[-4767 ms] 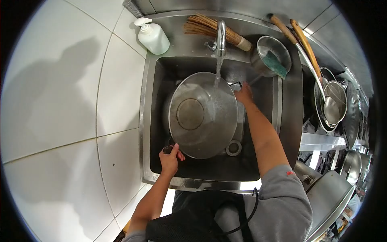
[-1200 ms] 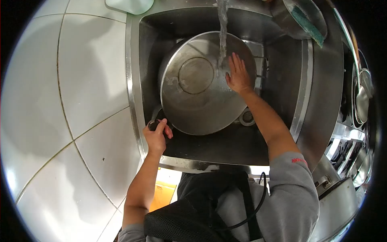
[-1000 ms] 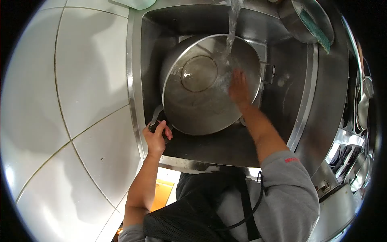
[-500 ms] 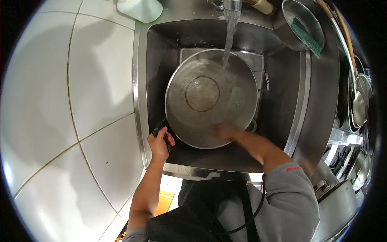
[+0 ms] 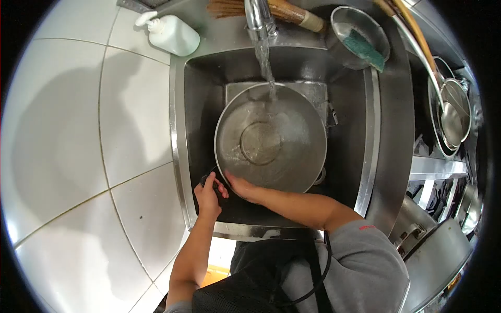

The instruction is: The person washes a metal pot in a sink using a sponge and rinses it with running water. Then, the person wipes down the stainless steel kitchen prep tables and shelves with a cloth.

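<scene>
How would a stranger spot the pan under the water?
Look for the steel sink beside the white tiles. Inside it, under the running tap, is the wide round pan, the left hand on its dark handle and the right hand at its rim. It's far wider than the small pot holding a green pad.

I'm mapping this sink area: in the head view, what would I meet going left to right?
White pump bottle, left hand, large metal pan, smaller metal bowl, ladle head.
</scene>
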A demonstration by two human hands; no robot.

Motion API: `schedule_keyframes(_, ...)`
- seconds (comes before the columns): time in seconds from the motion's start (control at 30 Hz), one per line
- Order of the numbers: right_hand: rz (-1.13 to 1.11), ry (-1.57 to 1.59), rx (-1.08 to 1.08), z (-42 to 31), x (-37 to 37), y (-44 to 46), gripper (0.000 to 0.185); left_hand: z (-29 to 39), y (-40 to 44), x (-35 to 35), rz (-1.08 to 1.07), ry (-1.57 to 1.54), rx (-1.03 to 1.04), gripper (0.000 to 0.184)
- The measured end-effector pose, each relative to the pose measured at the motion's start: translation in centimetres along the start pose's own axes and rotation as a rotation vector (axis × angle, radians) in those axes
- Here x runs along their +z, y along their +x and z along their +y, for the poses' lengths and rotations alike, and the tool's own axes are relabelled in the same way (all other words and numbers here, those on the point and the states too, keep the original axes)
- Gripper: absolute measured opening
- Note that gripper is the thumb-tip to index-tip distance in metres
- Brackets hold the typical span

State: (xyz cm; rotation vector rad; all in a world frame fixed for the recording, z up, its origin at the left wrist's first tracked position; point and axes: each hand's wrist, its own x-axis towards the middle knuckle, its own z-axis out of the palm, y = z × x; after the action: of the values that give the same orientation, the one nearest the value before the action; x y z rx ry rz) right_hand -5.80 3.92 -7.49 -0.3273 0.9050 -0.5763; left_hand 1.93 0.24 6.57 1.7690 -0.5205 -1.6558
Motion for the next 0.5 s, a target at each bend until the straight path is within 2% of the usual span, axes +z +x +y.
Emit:
schedule_keyframes(0.03,-0.019,0.415,0.283,-9.1,3.1,-4.9,0.076,0.1,-0.6,-0.2,0.015,-0.013,-0.016,0.044)
schedule_keyframes(0.07,0.245,0.4,-0.142,-10.0,3.6,-1.4,0.081,0.2,-1.3,-0.3,0.009,-0.016,-0.001,0.044)
schedule_keyframes(0.1,0.224,0.464,-0.331,-14.3,3.0,-0.9,0.086,0.1,-2.0,0.0,0.01,-0.011,0.004,0.053)
schedule_keyframes(0.13,0.379,0.603,-0.383,-19.1,2.8,-1.7,0.09,-0.1,-2.7,0.4,0.011,-0.008,0.009,0.063)
schedule_keyframes(0.17,0.355,0.721,-0.409,-22.3,-0.4,0.0,0.093,-0.4,-3.4,0.6,-0.031,0.068,0.069,0.071)
schedule_keyframes(0.2,0.315,0.853,-0.348,-25.3,-3.1,-0.5,0.091,-0.6,-3.6,0.6,-0.038,0.066,0.083,0.071)
schedule_keyframes(0.23,0.295,0.916,-0.47,-27.0,-2.7,-3.3,0.091,-0.8,-3.6,0.7,-0.059,0.069,0.103,0.071)
schedule_keyframes(0.27,0.293,0.908,-0.473,-25.7,-1.9,-2.3,0.091,-1.2,-3.9,0.6,-0.076,0.069,0.115,0.071)
schedule_keyframes(0.33,0.718,0.36,-0.486,-20.4,-0.4,2.3,0.086,-0.9,-4.1,1.5,-0.107,0.07,0.149,0.072)
schedule_keyframes(0.37,0.571,0.05,-0.381,-16.0,0.7,2.8,0.086,-0.9,-4.1,1.6,-0.105,0.078,0.147,0.072)
schedule_keyframes(0.4,0.696,-0.329,-0.364,-12.3,3.3,0.6,0.073,-0.8,-4.1,1.3,-0.099,0.092,0.139,0.073)
schedule_keyframes(0.47,0.357,-0.22,-0.34,-10.4,4.1,-5.7,0.067,-0.9,-3.8,0.9,-0.135,0.154,0.199,0.076)
schedule_keyframes(0.5,0.356,-0.224,-0.343,-10.5,3.9,-5.2,0.067,-1.1,-4.0,0.9,-0.118,0.117,0.167,0.076)
